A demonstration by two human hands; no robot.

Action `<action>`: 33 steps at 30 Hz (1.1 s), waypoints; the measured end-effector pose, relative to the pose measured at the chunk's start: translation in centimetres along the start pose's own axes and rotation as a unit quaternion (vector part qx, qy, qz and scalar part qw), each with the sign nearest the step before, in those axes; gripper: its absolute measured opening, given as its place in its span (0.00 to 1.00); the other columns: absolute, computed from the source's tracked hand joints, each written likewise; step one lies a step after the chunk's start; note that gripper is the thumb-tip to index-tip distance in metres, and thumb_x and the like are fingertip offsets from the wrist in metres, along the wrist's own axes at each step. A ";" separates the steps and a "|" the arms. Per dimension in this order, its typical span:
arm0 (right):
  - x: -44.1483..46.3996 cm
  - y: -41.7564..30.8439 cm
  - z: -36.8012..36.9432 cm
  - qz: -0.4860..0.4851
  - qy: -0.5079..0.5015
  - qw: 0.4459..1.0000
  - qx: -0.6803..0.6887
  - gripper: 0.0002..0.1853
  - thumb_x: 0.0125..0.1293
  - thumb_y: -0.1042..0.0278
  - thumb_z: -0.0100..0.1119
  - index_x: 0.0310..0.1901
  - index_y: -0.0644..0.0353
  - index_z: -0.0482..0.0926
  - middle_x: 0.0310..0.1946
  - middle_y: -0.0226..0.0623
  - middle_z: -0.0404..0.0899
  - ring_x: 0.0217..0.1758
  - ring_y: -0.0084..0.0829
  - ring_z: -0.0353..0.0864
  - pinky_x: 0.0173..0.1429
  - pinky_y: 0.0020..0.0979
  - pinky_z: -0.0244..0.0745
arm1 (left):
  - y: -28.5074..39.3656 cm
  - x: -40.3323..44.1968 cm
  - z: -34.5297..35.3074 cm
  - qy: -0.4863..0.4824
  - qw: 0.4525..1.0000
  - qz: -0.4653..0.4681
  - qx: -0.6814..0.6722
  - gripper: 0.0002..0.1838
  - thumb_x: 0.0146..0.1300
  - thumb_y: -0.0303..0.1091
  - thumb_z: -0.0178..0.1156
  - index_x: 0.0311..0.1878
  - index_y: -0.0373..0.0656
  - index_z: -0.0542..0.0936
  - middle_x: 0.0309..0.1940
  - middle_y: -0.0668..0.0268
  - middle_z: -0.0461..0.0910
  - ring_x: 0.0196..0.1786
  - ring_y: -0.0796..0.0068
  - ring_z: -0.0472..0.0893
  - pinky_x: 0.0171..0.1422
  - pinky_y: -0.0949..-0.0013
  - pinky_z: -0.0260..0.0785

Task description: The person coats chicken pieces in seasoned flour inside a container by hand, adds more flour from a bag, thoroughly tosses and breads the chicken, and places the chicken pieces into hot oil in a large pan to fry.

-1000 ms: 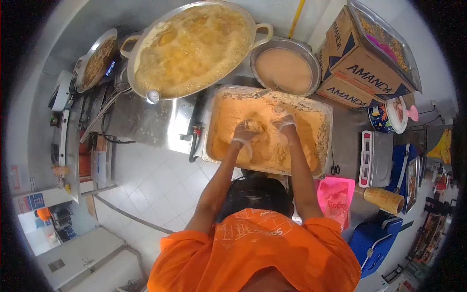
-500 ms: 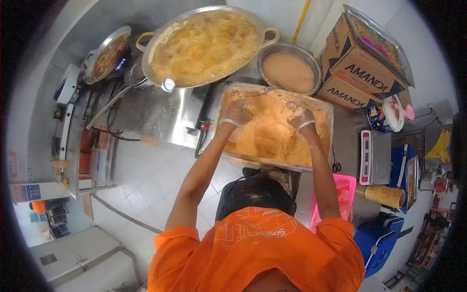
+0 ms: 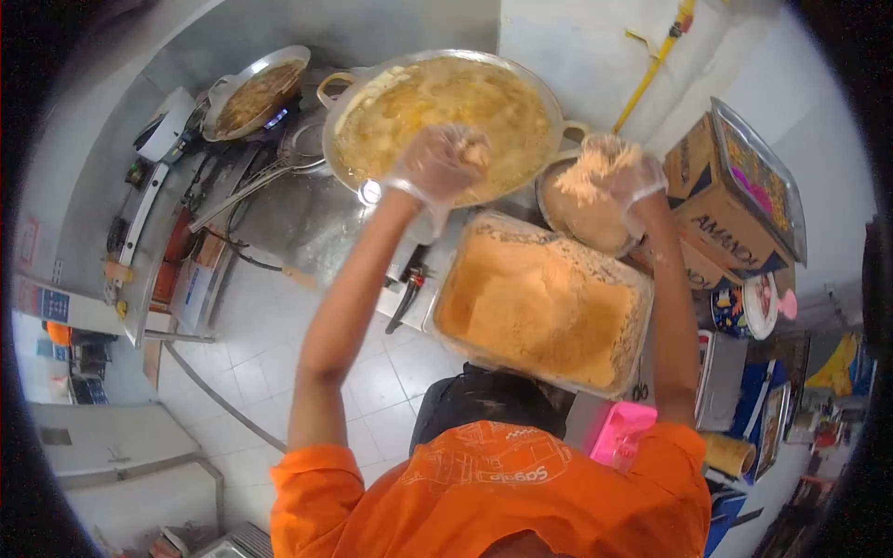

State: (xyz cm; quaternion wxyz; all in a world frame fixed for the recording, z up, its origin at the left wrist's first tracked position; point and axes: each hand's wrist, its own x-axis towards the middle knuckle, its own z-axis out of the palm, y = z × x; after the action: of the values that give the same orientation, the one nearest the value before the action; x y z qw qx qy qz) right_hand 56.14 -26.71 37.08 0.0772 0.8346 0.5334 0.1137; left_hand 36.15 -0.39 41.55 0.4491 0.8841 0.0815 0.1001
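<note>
My left hand [image 3: 442, 163], in a clear plastic glove, is raised over the near side of a large pan of bubbling oil [image 3: 391, 102]. Its fingers are closed on a flour-coated piece [image 3: 476, 153], mostly hidden by the hand. Above the bowl of pinkish-brown liquid [image 3: 595, 223], my gloved right hand [image 3: 633, 177] grips a shaggy flour-coated piece [image 3: 591, 172]. What food lies under either coating I cannot make out. Closer to my body is a metal tray [image 3: 645, 349] with orange-tinted flour [image 3: 521, 298], heaped unevenly.
Left of the oil pan are a strainer [image 3: 302, 144], a thermometer dial [image 3: 369, 192] and a second pan [image 3: 256, 93]. Cardboard boxes [image 3: 730, 223] with a tray [image 3: 758, 167] on top stand at right. A pink container [image 3: 621, 432] sits near my right elbow.
Both hands have risen out of the flour tray, each with a coated piece. The left moved over the oil pan, the right over the bowl. The camera view has shifted.
</note>
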 end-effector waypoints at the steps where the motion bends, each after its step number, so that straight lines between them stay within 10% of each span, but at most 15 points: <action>1: 2.3 0.9 -0.4 -0.037 0.027 0.998 0.040 0.17 0.55 0.61 0.61 0.47 0.54 0.78 0.38 0.42 0.79 0.43 0.37 0.78 0.51 0.38 0.71 | -0.9 1.0 -1.4 0.026 0.997 0.030 0.072 0.15 0.44 0.39 0.67 0.37 0.47 0.81 0.29 0.65 0.81 0.33 0.66 0.78 0.41 0.64 0.70; 4: 9.8 0.0 -2.7 -0.014 0.126 0.944 0.306 0.15 0.50 0.64 0.63 0.43 0.53 0.81 0.40 0.36 0.82 0.41 0.36 0.79 0.48 0.32 0.72 | -5.4 4.2 -5.1 0.069 0.960 0.067 0.264 0.16 0.43 0.40 0.67 0.37 0.46 0.81 0.31 0.63 0.81 0.34 0.64 0.78 0.41 0.63 0.70; 6: 12.8 -2.0 -2.7 0.051 0.017 0.907 0.418 0.15 0.49 0.68 0.63 0.41 0.56 0.81 0.35 0.40 0.81 0.37 0.37 0.79 0.44 0.32 0.73 | -8.6 6.0 -6.4 0.052 0.933 0.028 0.354 0.17 0.43 0.40 0.66 0.38 0.46 0.81 0.32 0.61 0.81 0.35 0.63 0.78 0.42 0.63 0.70; 10: 18.1 -3.1 1.2 0.025 -0.030 0.961 0.275 0.15 0.49 0.72 0.61 0.41 0.57 0.81 0.33 0.41 0.81 0.35 0.37 0.79 0.42 0.32 0.74 | -14.8 8.7 -7.0 -0.001 0.875 -0.111 0.472 0.14 0.45 0.38 0.62 0.38 0.50 0.82 0.35 0.59 0.81 0.38 0.61 0.79 0.46 0.62 0.71; 13: 19.4 -3.2 3.4 0.043 -0.010 0.955 0.293 0.14 0.51 0.73 0.58 0.42 0.57 0.80 0.36 0.42 0.81 0.39 0.36 0.79 0.44 0.31 0.73 | -19.1 9.8 -6.8 0.233 0.884 0.023 0.405 0.13 0.49 0.38 0.59 0.41 0.53 0.81 0.40 0.63 0.81 0.42 0.64 0.79 0.49 0.65 0.71; 16: 16.3 -2.9 3.5 0.087 0.096 0.883 0.451 0.12 0.57 0.72 0.52 0.43 0.58 0.79 0.39 0.40 0.80 0.42 0.37 0.79 0.48 0.33 0.71 | -9.8 5.8 -4.7 0.084 0.933 0.044 0.348 0.15 0.54 0.39 0.57 0.46 0.56 0.80 0.43 0.67 0.80 0.45 0.67 0.77 0.51 0.67 0.69; 18: 11.4 -3.3 3.6 0.067 0.189 0.925 0.323 0.13 0.62 0.70 0.48 0.46 0.60 0.77 0.42 0.39 0.79 0.47 0.35 0.77 0.53 0.34 0.69 | -4.3 2.0 -0.5 0.001 0.897 0.059 0.438 0.16 0.56 0.39 0.56 0.50 0.56 0.78 0.43 0.70 0.79 0.44 0.69 0.76 0.50 0.67 0.69; 19: 8.0 -3.5 4.3 0.029 0.222 0.968 0.115 0.15 0.64 0.68 0.45 0.49 0.62 0.76 0.45 0.38 0.78 0.50 0.34 0.75 0.56 0.34 0.67 | -10.3 1.2 3.1 0.069 0.857 0.305 0.410 0.13 0.58 0.38 0.55 0.46 0.55 0.78 0.40 0.69 0.78 0.39 0.69 0.76 0.46 0.64 0.70; 20: 3.3 -4.2 7.1 -0.004 0.248 0.968 -0.029 0.15 0.65 0.67 0.44 0.50 0.60 0.75 0.47 0.39 0.77 0.53 0.33 0.72 0.59 0.35 0.64 | -8.5 -2.0 6.5 0.002 0.932 0.209 0.296 0.13 0.58 0.38 0.54 0.47 0.55 0.78 0.41 0.68 0.78 0.40 0.68 0.76 0.47 0.64 0.69; 24: -14.1 -9.6 22.2 0.177 -0.075 0.972 0.132 0.26 0.67 0.48 0.44 0.56 0.63 0.69 0.54 0.50 0.70 0.55 0.47 0.69 0.60 0.41 0.62 | -14.2 -10.3 20.8 -0.128 0.983 -0.024 0.131 0.15 0.60 0.40 0.52 0.51 0.54 0.75 0.45 0.67 0.75 0.44 0.66 0.74 0.50 0.63 0.67; 28: -22.7 -14.5 23.9 0.366 -0.460 0.774 0.236 0.27 0.71 0.52 0.37 0.62 0.64 0.63 0.55 0.48 0.72 0.56 0.39 0.71 0.59 0.37 0.67 | -22.3 -14.3 29.3 -0.180 0.959 -0.139 0.166 0.18 0.61 0.41 0.50 0.54 0.53 0.72 0.50 0.65 0.72 0.48 0.64 0.73 0.54 0.62 0.65; 33: -23.9 -16.7 32.0 0.450 -0.267 0.664 0.534 0.23 0.70 0.55 0.40 0.58 0.65 0.67 0.52 0.46 0.73 0.54 0.38 0.73 0.57 0.35 0.68 | -25.3 -12.8 33.7 -0.206 0.955 -0.122 0.175 0.21 0.63 0.43 0.47 0.59 0.51 0.68 0.55 0.63 0.69 0.53 0.62 0.71 0.59 0.61 0.62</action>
State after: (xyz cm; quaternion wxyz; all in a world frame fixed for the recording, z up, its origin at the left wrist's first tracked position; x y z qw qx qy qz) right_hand 40.55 -41.65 -0.48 -0.3034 0.8659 0.0189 -0.3972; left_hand 30.79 -14.88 0.29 0.3032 0.9336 0.1106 -0.1554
